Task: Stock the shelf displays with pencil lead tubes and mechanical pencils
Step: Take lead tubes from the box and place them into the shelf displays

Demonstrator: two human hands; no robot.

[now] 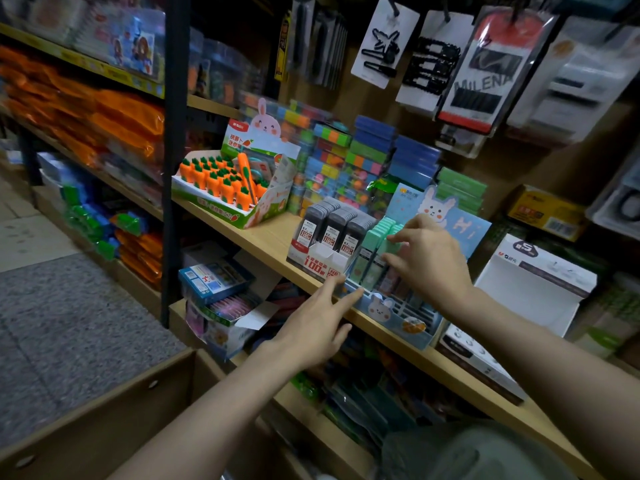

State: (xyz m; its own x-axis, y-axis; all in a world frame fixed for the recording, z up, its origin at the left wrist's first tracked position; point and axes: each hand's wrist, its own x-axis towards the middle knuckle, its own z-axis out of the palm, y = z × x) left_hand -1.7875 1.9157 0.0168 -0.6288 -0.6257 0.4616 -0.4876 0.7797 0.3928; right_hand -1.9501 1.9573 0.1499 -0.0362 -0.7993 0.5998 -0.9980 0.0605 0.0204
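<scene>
A light blue rabbit display box point(384, 308) stands on the wooden shelf point(270, 237), holding mint green lead tubes point(375, 239) in its left slots. My right hand point(429, 259) reaches into the box, fingertips touching the green tubes; whether it pinches one is unclear. My left hand point(317, 327) has straight fingers pressed against the box's front left corner. Just left of it stands a white and red display box point(320, 261) with three rows of grey lead tubes point(334, 225).
A carrot display box point(235, 192) stands further left on the shelf. Stacks of coloured erasers point(346, 161) fill the back. A white open box point(530, 289) stands to the right. Hair clip cards point(429, 57) hang above. A cardboard carton point(104, 420) sits below my arms.
</scene>
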